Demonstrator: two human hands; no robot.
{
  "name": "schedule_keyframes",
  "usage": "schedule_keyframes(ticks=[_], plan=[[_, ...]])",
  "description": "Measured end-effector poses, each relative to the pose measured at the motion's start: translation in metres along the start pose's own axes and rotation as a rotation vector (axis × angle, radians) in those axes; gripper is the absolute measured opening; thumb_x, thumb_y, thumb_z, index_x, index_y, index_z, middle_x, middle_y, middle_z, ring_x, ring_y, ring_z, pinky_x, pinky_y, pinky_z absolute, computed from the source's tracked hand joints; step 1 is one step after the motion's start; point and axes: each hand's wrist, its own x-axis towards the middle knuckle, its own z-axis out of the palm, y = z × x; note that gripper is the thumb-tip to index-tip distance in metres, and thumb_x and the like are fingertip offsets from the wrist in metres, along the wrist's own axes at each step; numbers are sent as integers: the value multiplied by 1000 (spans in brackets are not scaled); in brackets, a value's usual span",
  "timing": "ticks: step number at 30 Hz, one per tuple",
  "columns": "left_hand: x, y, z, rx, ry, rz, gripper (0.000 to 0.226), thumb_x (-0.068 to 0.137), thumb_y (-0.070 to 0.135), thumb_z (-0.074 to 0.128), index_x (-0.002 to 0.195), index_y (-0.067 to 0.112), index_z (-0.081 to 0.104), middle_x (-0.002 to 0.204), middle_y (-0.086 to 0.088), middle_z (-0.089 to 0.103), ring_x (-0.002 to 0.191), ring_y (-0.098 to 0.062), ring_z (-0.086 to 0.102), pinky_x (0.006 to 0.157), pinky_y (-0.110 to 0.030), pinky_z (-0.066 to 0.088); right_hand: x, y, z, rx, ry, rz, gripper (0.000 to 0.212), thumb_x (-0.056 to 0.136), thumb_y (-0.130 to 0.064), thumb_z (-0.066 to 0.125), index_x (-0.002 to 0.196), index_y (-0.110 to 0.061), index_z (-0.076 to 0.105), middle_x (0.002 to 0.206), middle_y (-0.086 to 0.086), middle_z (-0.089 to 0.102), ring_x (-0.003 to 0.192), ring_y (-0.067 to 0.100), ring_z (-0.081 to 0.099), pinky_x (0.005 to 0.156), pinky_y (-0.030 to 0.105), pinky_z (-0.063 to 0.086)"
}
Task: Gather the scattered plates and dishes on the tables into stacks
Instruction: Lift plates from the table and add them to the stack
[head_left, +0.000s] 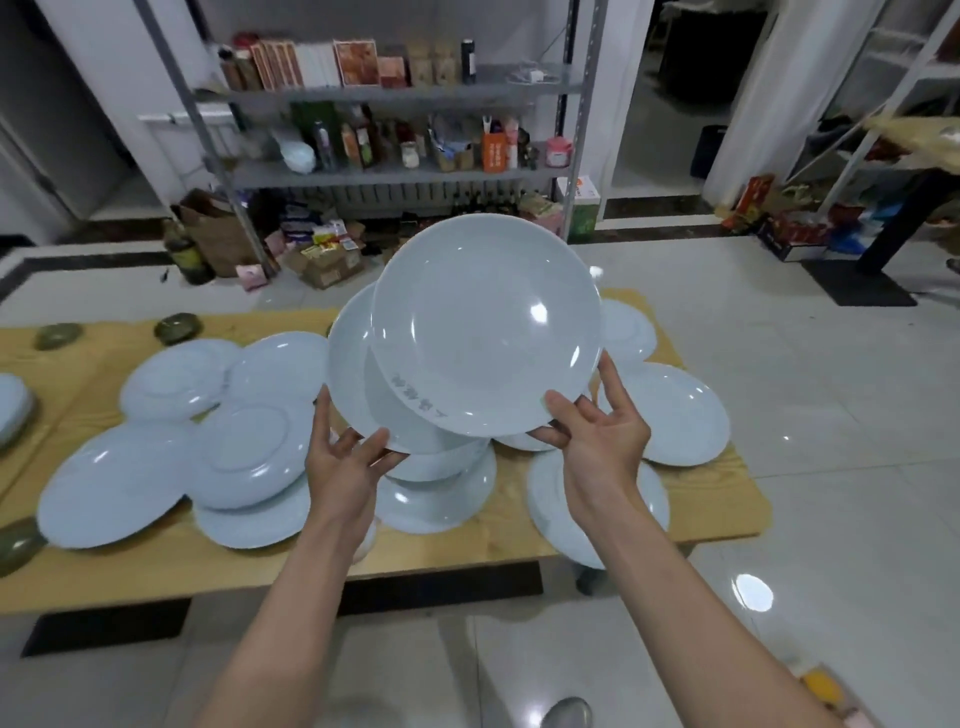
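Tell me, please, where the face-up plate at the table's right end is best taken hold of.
Likely its right rim, coming from the table end: the plate lies flat, rim upturned and clear there, while other plates crowd its left.

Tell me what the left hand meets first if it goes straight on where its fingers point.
Likely the lower raised plate, whose near rim the fingers of the left hand touch; depth is unclear.

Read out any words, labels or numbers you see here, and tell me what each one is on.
No text is readable.
Grey marks on the held plates: blurred.
Orange box on the shelf: white print, too small.
Boxes below it: labels blurred.
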Motion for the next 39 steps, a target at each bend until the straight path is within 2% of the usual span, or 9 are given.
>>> schedule_keyframes(ticks=[3, 6, 13, 16, 19, 24, 28, 35, 39], plan=[[-10, 22, -48, 8, 42, 2, 86, 90, -12, 59, 149, 44, 33, 128, -14, 63, 103, -27, 69, 79, -42, 60, -32, 30, 35, -8, -43, 28, 75, 84, 14, 66, 146, -22, 44, 97, 2, 77, 90, 23, 74, 68, 35, 61], [-22, 45, -97, 6, 73, 19, 86, 90, -13, 59, 150, 42, 32, 127, -12, 63, 104, -25, 70, 87, -51, 58, -66, 60, 69, -10, -77, 62, 75, 84, 14, 66, 147, -22, 43, 106, 10, 75, 92, 26, 74, 70, 38, 62], [-43, 85, -212, -47, 180, 50, 88, 89, -17, 57, 152, 38, 29, 128, -16, 62, 108, -29, 68, 83, -48, 59, -129, 124, 138, -46, -148, 130, 74, 85, 12, 67, 146, -23, 45, 102, 4, 75, 91, 26, 74, 67, 35, 61], [-51, 96, -253, -55, 236, 71, 88, 89, -16, 57, 154, 36, 27, 124, -9, 64, 105, -24, 69, 80, -44, 60, -149, 145, 164, -48, -184, 173, 74, 84, 13, 66, 146, -22, 45, 110, 12, 73, 93, 28, 73, 68, 36, 61], [-53, 104, -289, -97, 297, 82, 89, 87, -16, 59, 152, 38, 30, 132, -8, 59, 111, -24, 67, 82, -47, 59, -164, 166, 188, -54, -221, 208, 73, 84, 14, 66, 146, -20, 46, 108, 8, 73, 93, 27, 74, 69, 37, 62], [-47, 119, -340, -97, 380, 135, 87, 85, -17, 61, 148, 39, 38, 136, -11, 56, 115, -27, 64, 80, -46, 60, -176, 201, 230, -113, -307, 261, 73, 84, 13, 67, 145, -22, 47, 101, 2, 76, 92, 32, 73, 74, 43, 62], [-32, 134, -371, -137, 436, 153, 89, 87, -17, 59, 151, 38, 32, 134, -10, 56, 112, -25, 65, 79, -46, 60, -177, 232, 266, -149, -374, 305, 75, 85, 11, 67, 148, -21, 44, 102, 7, 76, 93, 34, 73, 82, 51, 59], [25, 172, -426, -142, 522, 142, 89, 86, -15, 62, 150, 40, 35, 130, -9, 60, 111, -26, 67, 81, -52, 59, -160, 286, 351, -144, -427, 359, 75, 85, 13, 66, 148, -20, 43, 100, 3, 75, 89, 28, 74, 74, 46, 62], [66, 200, -451, -134, 539, 142, 90, 86, -15, 61, 151, 39, 30, 130, -7, 63, 110, -26, 67, 81, -50, 60, -146, 311, 402, -165, -450, 382, 75, 86, 12, 67, 148, -21, 42, 113, 10, 72, 88, 26, 75, 76, 48, 61]])
